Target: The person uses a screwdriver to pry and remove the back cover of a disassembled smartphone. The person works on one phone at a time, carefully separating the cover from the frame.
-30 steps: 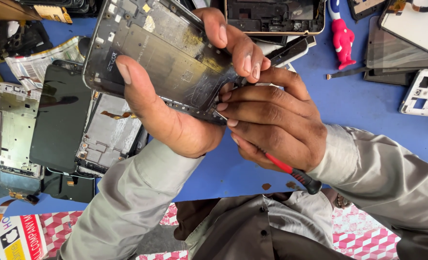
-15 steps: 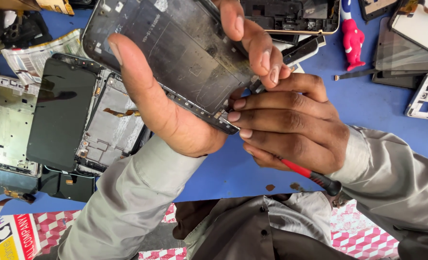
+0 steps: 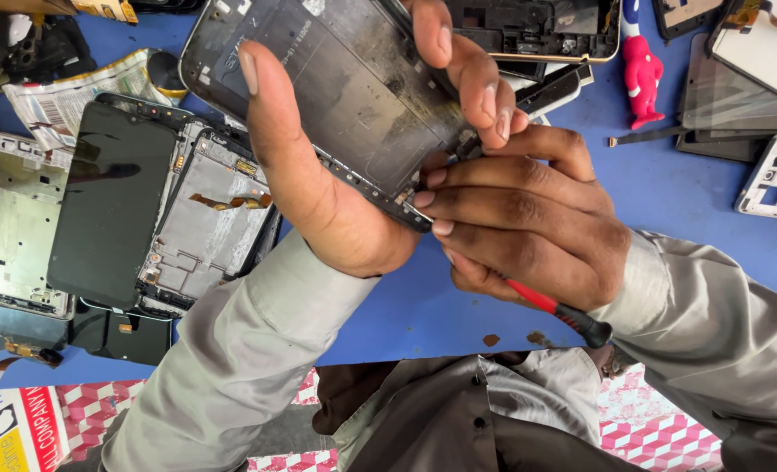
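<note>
**benchrat:** So you're mid-teardown here. Your left hand is wrapping around the dark, grimy metal phone frame, thumb pressing across its face and fingers curling over the far edge, holding it up tilted above the blue work mat. Your right hand is closing around the thin red-and-black screwdriver, fingers bunched tight, and it's touching the frame's near right edge. I can't actually see the tip, your fingers are covering it.

**solderpunk:** Yeah, looks to me like you're working a screw or prying along that side rail. I'd say the next move is calling for a steady left grip and light pressure, since that rail is looking thin and pitted with little notches.

**benchrat:** Agreed. The frame's surface is looking scuffed, with yellowish glue residue, so it's probably sticking a bit.

**solderpunk:** Lots of parts lying around too. A glossy black glass screen panel is resting on the left, overlapping a silver bare midframe with an orange flex ribbon, and a white-silver empty housing is sitting further left. A small pink plastic figure-shaped tool is lying far right.

**benchrat:** Watch you're not slipping into your palm.
</note>
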